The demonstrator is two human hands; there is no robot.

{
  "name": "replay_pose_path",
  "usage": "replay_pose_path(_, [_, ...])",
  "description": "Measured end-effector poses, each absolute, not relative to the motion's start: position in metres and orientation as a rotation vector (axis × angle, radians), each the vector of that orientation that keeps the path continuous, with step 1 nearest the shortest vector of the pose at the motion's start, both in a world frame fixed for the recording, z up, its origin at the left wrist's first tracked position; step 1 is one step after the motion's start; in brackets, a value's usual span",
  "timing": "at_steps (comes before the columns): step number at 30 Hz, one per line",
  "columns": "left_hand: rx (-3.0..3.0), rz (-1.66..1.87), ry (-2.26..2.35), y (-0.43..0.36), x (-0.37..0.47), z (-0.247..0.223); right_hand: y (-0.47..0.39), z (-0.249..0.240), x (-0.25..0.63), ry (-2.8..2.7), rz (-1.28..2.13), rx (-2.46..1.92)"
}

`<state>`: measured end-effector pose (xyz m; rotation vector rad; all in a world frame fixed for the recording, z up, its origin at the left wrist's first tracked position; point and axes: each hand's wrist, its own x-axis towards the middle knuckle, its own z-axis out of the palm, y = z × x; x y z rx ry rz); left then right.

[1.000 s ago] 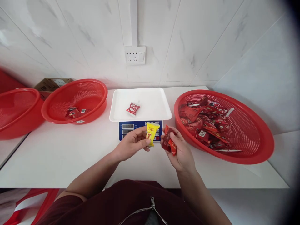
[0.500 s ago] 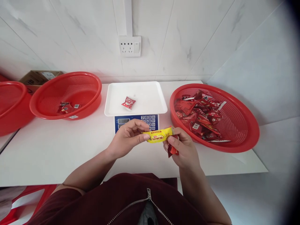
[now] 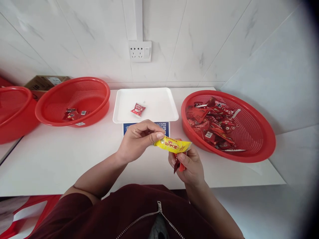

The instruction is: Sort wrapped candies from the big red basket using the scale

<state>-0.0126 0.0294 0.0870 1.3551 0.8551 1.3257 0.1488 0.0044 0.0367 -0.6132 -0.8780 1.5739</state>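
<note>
Packet in yellow (image 3: 171, 145): slung across the front of the body, one end in the left hand (image 3: 137, 141), the other end right up against the right hand (image 3: 193, 166). So both hands are tied up at the moment, and the yellow one is in the air, not on the tray.
Left hand: thumb and fingertips pinched on the near end of it, pretty light grip by the look of it.
Right hand: closed around some red wrapped pieces (image 3: 179, 162). Can't tell how many, and can't tell if it's really gripping the yellow end or just touching it.
Tray (image 3: 159, 108): white, sitting on the scale, with one small red packet (image 3: 138, 110) left of its middle.
Scale (image 3: 166, 127): blue panel sticks out at the front, but the left hand covers a good chunk, so no readout for me lol.
Right basket (image 3: 264, 132): red, holey sides, big heap of red packets (image 3: 216, 127) bunched toward its left side.
Left basket (image 3: 101, 113): same sort, just a few packets (image 3: 73, 114) at the bottom.
Far left: another red basket (image 3: 16, 119), with a cardboard box (image 3: 41, 83) behind.
Wall: socket (image 3: 140, 51) above the tray, nothing to bump into.
</note>
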Motion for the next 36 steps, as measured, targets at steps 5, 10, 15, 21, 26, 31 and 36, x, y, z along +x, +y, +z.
replay_pose_path(5, [1.336, 1.286, 0.865, 0.03, -0.011, 0.091, 0.004, 0.036, 0.15, -0.878, 1.542, -0.666])
replay_pose_path(10, [1.343, 1.342, 0.695, 0.028, -0.009, 0.096, 0.002, 0.037, 0.148, -0.859, 1.445, -0.664])
replay_pose_path(15, [1.35, 1.37, 0.597, 0.025, -0.007, 0.1, -0.001, 0.038, 0.147, -0.867, 1.425, -0.682])
replay_pose_path(21, [1.252, 1.327, 0.55, 0.03, -0.005, 0.107, 0.0, 0.044, 0.144, -0.917, 1.386, -0.63])
replay_pose_path(26, [1.173, 1.323, 0.554, 0.037, -0.002, 0.115, 0.0, 0.046, 0.141, -0.994, 1.344, -0.619])
replay_pose_path(31, [1.273, 1.364, 0.557, 0.039, -0.005, 0.117, -0.001, 0.044, 0.143, -1.123, 1.327, -0.636])
replay_pose_path(36, [1.422, 1.457, 0.591, 0.046, -0.016, 0.118, 0.008, 0.046, 0.157, -1.173, 1.485, -0.617])
